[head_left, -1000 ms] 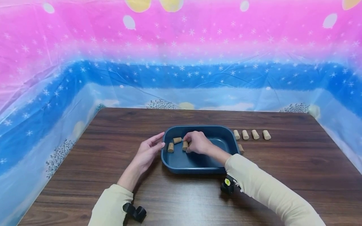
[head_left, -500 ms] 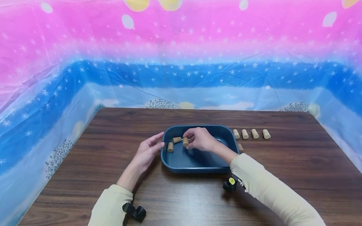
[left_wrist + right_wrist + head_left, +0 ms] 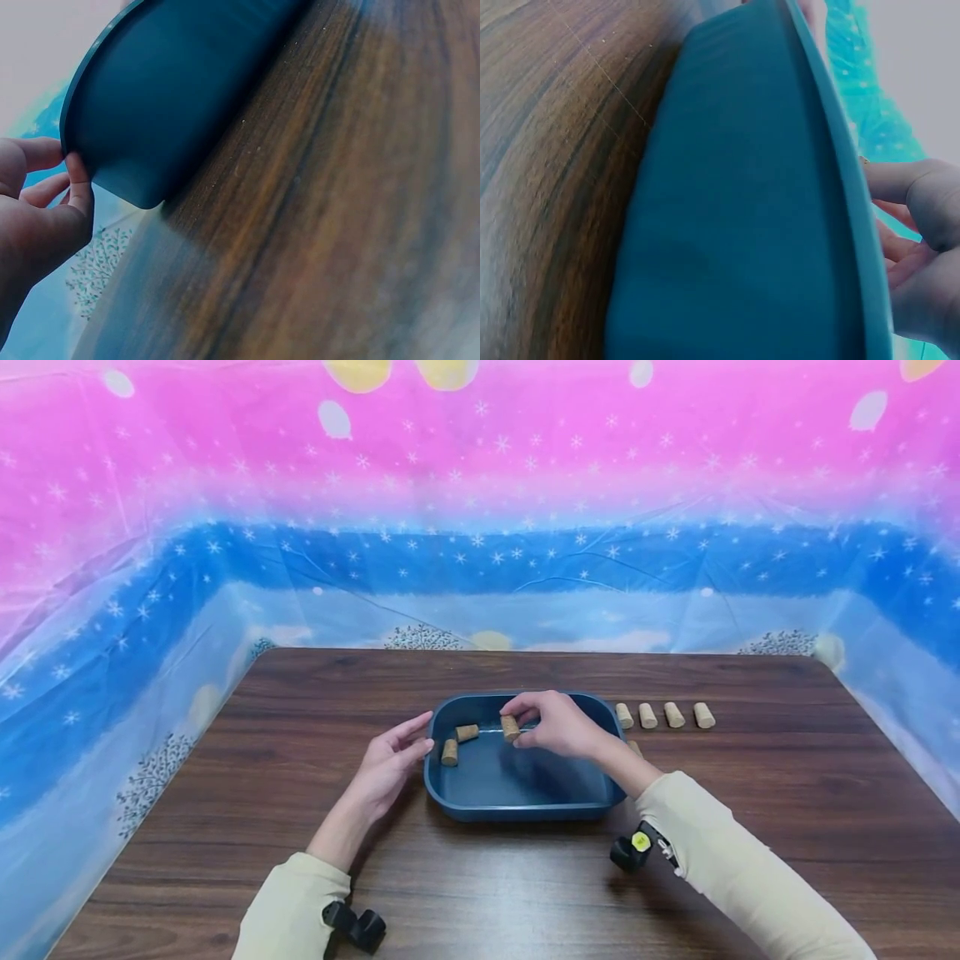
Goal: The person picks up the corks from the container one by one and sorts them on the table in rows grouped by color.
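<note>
A dark blue rectangular tray (image 3: 525, 811) with rounded corners sits on the table. Above its inside, my right hand (image 3: 558, 724) pinches a cork stopper (image 3: 510, 727) between thumb and fingers. Two other cork stoppers lie in the tray's left part: one on its side (image 3: 467, 733), another cork stopper (image 3: 449, 752) nearer the left wall. My left hand (image 3: 387, 770) has its fingertips against the tray's left rim, fingers mostly straight. In the left wrist view, the thumb and a finger meet the tray (image 3: 150, 97) at its edge. The tray's wall (image 3: 735, 187) hides most of the held cork in the right wrist view.
Several cork stoppers (image 3: 673, 716) stand in a row on the wooden table (image 3: 750, 827) right of the tray. One more cork (image 3: 634, 748) there is partly hidden by the right forearm. A pink and blue printed cloth (image 3: 480, 560) surrounds the table.
My right hand has lifted the cork stopper from the tray's floor and moved it up and rightward, away from the other two corks. The left hand stays at the rim.
</note>
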`<move>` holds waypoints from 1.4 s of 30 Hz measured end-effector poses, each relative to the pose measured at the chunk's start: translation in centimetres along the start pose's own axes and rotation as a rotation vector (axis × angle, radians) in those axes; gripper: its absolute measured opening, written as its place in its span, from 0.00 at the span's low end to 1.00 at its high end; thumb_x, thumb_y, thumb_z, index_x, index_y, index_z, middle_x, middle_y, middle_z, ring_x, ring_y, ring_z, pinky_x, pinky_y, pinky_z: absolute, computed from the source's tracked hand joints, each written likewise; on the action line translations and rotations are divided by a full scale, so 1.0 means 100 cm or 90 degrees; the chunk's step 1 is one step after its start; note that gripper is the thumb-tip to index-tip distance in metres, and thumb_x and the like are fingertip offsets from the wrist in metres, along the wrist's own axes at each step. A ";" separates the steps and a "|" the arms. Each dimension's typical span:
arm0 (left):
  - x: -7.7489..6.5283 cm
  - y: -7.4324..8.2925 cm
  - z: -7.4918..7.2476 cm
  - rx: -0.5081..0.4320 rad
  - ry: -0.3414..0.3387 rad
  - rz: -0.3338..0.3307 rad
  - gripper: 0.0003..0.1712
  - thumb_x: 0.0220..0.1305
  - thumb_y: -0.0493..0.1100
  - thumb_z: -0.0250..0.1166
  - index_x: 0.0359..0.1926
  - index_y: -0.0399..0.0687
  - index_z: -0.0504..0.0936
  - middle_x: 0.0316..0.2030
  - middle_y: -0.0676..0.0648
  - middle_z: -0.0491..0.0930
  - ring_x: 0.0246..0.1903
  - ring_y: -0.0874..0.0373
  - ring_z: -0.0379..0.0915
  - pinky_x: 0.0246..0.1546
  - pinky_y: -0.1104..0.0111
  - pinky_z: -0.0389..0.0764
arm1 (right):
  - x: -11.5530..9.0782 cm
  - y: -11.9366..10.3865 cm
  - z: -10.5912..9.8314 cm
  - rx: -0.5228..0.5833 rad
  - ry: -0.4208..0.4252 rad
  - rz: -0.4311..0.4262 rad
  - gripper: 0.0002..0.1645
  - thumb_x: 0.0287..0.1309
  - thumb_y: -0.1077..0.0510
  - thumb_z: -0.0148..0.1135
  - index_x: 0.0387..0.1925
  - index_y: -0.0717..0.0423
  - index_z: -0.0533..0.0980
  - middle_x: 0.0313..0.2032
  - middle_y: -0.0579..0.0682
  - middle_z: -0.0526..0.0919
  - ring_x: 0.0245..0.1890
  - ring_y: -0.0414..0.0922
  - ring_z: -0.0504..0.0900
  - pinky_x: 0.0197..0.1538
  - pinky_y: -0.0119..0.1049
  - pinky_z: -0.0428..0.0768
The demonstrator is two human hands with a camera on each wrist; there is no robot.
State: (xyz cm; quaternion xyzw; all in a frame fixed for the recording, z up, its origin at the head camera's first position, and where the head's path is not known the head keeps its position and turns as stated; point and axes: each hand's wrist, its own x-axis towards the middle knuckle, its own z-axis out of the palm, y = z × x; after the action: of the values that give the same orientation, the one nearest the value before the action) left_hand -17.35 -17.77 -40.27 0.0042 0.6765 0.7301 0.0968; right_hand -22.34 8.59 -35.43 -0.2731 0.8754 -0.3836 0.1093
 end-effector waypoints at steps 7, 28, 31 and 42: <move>-0.001 0.001 0.000 -0.002 0.003 0.004 0.29 0.71 0.33 0.54 0.71 0.40 0.62 0.68 0.40 0.60 0.63 0.46 0.61 0.64 0.57 0.61 | -0.012 0.006 -0.013 0.018 0.037 0.013 0.23 0.52 0.68 0.69 0.52 0.61 0.77 0.44 0.54 0.83 0.46 0.51 0.79 0.43 0.43 0.79; -0.002 0.000 -0.003 -0.001 0.011 0.002 0.29 0.71 0.33 0.54 0.71 0.40 0.62 0.64 0.38 0.64 0.59 0.49 0.64 0.63 0.59 0.64 | -0.051 0.036 -0.052 0.019 0.115 0.052 0.26 0.55 0.61 0.69 0.57 0.61 0.76 0.46 0.55 0.82 0.48 0.53 0.78 0.45 0.48 0.77; -0.002 0.000 -0.002 -0.002 0.010 -0.001 0.29 0.71 0.33 0.54 0.71 0.40 0.63 0.64 0.39 0.64 0.59 0.48 0.64 0.63 0.59 0.64 | -0.058 0.042 -0.058 0.025 0.118 0.079 0.26 0.56 0.59 0.68 0.57 0.61 0.75 0.46 0.56 0.81 0.48 0.52 0.78 0.43 0.45 0.77; 0.000 0.000 0.001 -0.005 0.009 -0.002 0.29 0.70 0.33 0.55 0.70 0.41 0.63 0.64 0.39 0.65 0.58 0.49 0.66 0.62 0.59 0.65 | -0.080 0.065 -0.078 0.064 0.130 0.121 0.27 0.56 0.57 0.68 0.58 0.58 0.75 0.48 0.56 0.80 0.49 0.52 0.77 0.42 0.43 0.79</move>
State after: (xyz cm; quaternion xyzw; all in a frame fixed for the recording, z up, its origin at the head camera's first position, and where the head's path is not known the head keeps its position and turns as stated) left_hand -17.36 -17.65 -40.21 -0.0024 0.6742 0.7326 0.0934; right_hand -21.43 21.47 -35.04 -0.1425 0.8836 -0.4407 0.0687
